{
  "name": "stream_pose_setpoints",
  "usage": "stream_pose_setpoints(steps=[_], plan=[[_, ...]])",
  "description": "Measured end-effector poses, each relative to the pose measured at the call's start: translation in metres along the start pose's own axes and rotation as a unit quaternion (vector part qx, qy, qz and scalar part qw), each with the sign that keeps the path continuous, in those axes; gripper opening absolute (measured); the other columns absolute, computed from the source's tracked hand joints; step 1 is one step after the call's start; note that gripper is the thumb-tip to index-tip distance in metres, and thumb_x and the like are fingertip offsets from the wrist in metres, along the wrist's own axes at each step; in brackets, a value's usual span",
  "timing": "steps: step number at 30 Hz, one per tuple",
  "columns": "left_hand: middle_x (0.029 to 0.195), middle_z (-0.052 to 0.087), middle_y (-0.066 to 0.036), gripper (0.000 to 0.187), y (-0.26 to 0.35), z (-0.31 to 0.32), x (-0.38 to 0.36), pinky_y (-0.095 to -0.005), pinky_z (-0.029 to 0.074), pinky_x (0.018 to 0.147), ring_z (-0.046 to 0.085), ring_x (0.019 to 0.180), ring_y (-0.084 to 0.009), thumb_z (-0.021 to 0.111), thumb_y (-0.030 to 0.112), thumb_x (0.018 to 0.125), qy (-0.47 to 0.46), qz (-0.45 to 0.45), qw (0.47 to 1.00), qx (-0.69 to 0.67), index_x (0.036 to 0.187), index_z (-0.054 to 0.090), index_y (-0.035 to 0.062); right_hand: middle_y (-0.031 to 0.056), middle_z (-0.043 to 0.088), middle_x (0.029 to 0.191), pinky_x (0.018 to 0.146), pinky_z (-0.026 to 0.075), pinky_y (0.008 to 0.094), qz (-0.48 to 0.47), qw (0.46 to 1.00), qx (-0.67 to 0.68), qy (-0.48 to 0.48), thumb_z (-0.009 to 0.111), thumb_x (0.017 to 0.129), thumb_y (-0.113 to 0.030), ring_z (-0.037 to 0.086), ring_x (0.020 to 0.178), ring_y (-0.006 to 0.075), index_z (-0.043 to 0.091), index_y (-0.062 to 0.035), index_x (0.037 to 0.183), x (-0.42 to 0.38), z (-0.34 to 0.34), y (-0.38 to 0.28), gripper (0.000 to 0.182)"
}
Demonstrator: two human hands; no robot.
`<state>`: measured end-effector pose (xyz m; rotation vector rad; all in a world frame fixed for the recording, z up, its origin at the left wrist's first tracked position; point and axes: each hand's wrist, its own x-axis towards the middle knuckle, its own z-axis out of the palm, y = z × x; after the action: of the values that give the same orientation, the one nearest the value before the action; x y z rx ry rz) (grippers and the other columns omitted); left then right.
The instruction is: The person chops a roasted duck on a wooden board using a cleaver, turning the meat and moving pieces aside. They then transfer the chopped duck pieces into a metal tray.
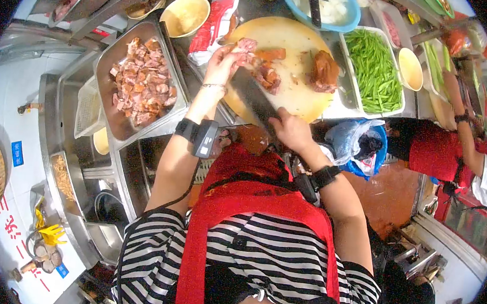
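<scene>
While the right hand (293, 131) closes around the handle of a broad, grey metal cleaver (254, 99), the left hand's (221, 66) fingers pinch moist, pale-pink meat (245, 49) above the left side of a round, yellowish cutting board (303, 33). Reddish-brown, glossy meat pieces (268, 79) lie near the blade; a larger, browned, rough-surfaced meat chunk (324, 72) sits farther right. Pink-and-brown chopped cubes (142, 79) are heaped in a rectangular steel tray (105, 92).

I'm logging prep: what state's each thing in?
Left hand: closed on pale meat
Right hand: closed on cleaver
Meat in steel tray: cut into chunks
Brown meat on cutting board: larger pieces
Green vegetables: cut thin, filling white tray
Blue basin: holding pale pieces
Blue bin: lined with bag
</scene>
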<state>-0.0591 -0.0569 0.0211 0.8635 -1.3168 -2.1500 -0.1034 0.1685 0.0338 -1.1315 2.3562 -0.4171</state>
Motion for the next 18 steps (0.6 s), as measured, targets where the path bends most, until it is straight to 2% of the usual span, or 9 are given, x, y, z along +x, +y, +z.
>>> stream_pose_setpoints(steps=[4, 8, 10, 11, 12, 14, 15, 16, 18], plan=[[0.09, 0.06, -0.013, 0.034, -0.006, -0.012, -0.006, -0.0247, 0.046, 0.067, 0.058, 0.076, -0.018, 0.052, 0.01, 0.08, -0.027, -0.006, 0.999, -0.019, 0.111, 0.045, -0.0014, 0.0223, 0.059, 0.067, 0.058, 0.047, 0.0483, 0.071, 0.995, -0.012, 0.067, 0.047, 0.082, -0.033, 0.059, 0.065, 0.0381, 0.047, -0.0053, 0.09, 0.012, -0.014, 0.025, 0.029], [0.089, 0.06, -0.012, 0.029, -0.028, -0.01, -0.023, -0.0245, 0.046, 0.064, 0.058, 0.071, -0.0169, 0.053, 0.015, 0.08, -0.036, -0.054, 0.997, -0.048, 0.104, 0.048, -0.0009, 0.0203, 0.059, 0.064, 0.056, 0.047, 0.0473, 0.075, 0.991, -0.067, 0.093, 0.048, 0.082, -0.032, 0.059, 0.061, 0.0379, 0.047, -0.0064, 0.09, 0.004, -0.029, 0.047, 0.027], [0.081, 0.061, -0.009, 0.022, -0.042, -0.013, -0.028, -0.0222, 0.046, 0.058, 0.057, 0.063, -0.0119, 0.054, 0.019, 0.08, 0.044, -0.115, 0.989, 0.084, 0.091, 0.055, 0.0006, 0.0207, 0.059, 0.067, 0.058, 0.047, 0.0473, 0.074, 0.991, -0.083, 0.071, 0.048, 0.082, -0.032, 0.059, 0.065, 0.0372, 0.047, -0.0067, 0.088, -0.004, -0.04, 0.044, 0.026], [0.076, 0.062, -0.01, 0.029, -0.05, -0.013, -0.031, -0.0296, 0.048, 0.057, 0.059, 0.059, -0.0205, 0.055, 0.028, 0.079, 0.094, -0.086, 0.981, 0.15, 0.089, 0.057, 0.0009, 0.0209, 0.059, 0.068, 0.059, 0.046, 0.0471, 0.086, 0.992, -0.08, 0.056, 0.048, 0.082, -0.033, 0.059, 0.067, 0.0367, 0.047, -0.0067, 0.086, -0.01, -0.047, 0.04, 0.027], [0.076, 0.062, -0.01, 0.029, -0.064, -0.024, -0.027, -0.0296, 0.048, 0.057, 0.059, 0.059, -0.0205, 0.055, 0.028, 0.079, 0.097, -0.085, 0.981, 0.148, 0.089, 0.057, 0.0009, 0.0209, 0.059, 0.068, 0.059, 0.046, 0.0471, 0.083, 0.992, -0.081, 0.055, 0.048, 0.082, -0.033, 0.059, 0.067, 0.0367, 0.047, -0.0067, 0.086, -0.014, -0.049, 0.039, 0.027], [0.072, 0.061, -0.013, 0.037, -0.093, -0.05, -0.019, -0.0378, 0.048, 0.06, 0.057, 0.058, -0.032, 0.057, 0.035, 0.077, 0.033, 0.067, 0.877, 0.475, 0.093, 0.056, 0.0016, 0.0205, 0.059, 0.068, 0.059, 0.046, 0.0469, 0.074, 0.991, -0.102, 0.054, 0.048, 0.081, -0.033, 0.059, 0.067, 0.0369, 0.048, -0.0067, 0.085, -0.021, -0.055, 0.044, 0.027], [0.083, 0.058, -0.018, 0.04, -0.078, -0.041, -0.026, -0.0422, 0.046, 0.066, 0.056, 0.071, -0.0387, 0.057, 0.039, 0.075, 0.033, 0.037, 0.866, 0.498, 0.097, 0.056, 0.0052, 0.0201, 0.059, 0.066, 0.058, 0.047, 0.0469, 0.075, 0.994, -0.077, 0.03, 0.049, 0.081, -0.033, 0.059, 0.065, 0.0366, 0.048, -0.0071, 0.085, -0.021, -0.061, 0.045, 0.026], [0.083, 0.058, -0.018, 0.04, -0.076, -0.034, -0.031, -0.0422, 0.046, 0.066, 0.056, 0.071, -0.0387, 0.057, 0.039, 0.075, 0.035, 0.037, 0.866, 0.497, 0.097, 0.056, 0.0052, 0.0201, 0.059, 0.066, 0.058, 0.047, 0.0469, 0.074, 0.994, -0.078, 0.03, 0.049, 0.081, -0.033, 0.059, 0.065, 0.0366, 0.048, -0.0071, 0.085, -0.022, -0.063, 0.045, 0.026], [0.092, 0.056, -0.018, 0.042, -0.074, -0.018, -0.037, -0.0381, 0.045, 0.072, 0.056, 0.08, -0.0329, 0.06, 0.034, 0.075, 0.138, 0.186, 0.823, 0.519, 0.106, 0.052, 0.0068, 0.019, 0.058, 0.061, 0.053, 0.047, 0.0452, 0.03, 0.988, -0.148, 0.042, 0.049, 0.081, -0.032, 0.059, 0.06, 0.0352, 0.049, -0.0079, 0.084, -0.024, -0.07, 0.043, 0.024]])
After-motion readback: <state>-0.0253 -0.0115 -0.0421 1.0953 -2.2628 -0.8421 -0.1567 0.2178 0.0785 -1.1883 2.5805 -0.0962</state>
